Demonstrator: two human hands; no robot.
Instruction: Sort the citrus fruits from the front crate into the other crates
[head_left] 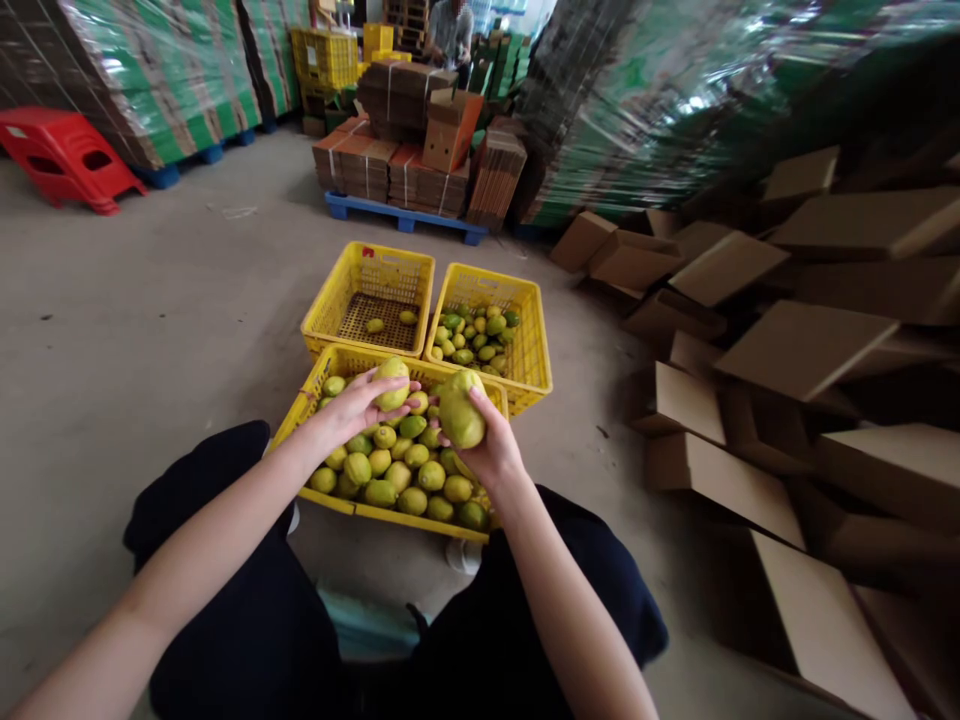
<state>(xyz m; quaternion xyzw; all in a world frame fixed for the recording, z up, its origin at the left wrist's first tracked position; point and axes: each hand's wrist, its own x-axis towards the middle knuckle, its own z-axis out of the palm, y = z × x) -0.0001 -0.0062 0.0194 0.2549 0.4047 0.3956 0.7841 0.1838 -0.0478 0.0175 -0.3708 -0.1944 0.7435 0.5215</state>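
My left hand (365,402) grips a yellow-green lemon (391,384) above the nearest yellow crate (420,527). In my right hand (495,446) is another lemon (461,408), larger and lumpy, held close beside the first but apart from it. Below both hands the near crate holds many yellow and green lemons (380,492). Behind it on the left stands a yellow crate (319,320) with two lemons on its floor. The yellow crate (541,350) behind on the right has a layer of yellow and green lemons in it.
Loose cardboard boxes (810,345) pile up along the right. Ahead, a blue pallet (405,218) bears bundled flat cartons (360,165). A red stool (64,155) stands at the far left, near wrapped stacks (165,70). A person (450,35) is in the background.
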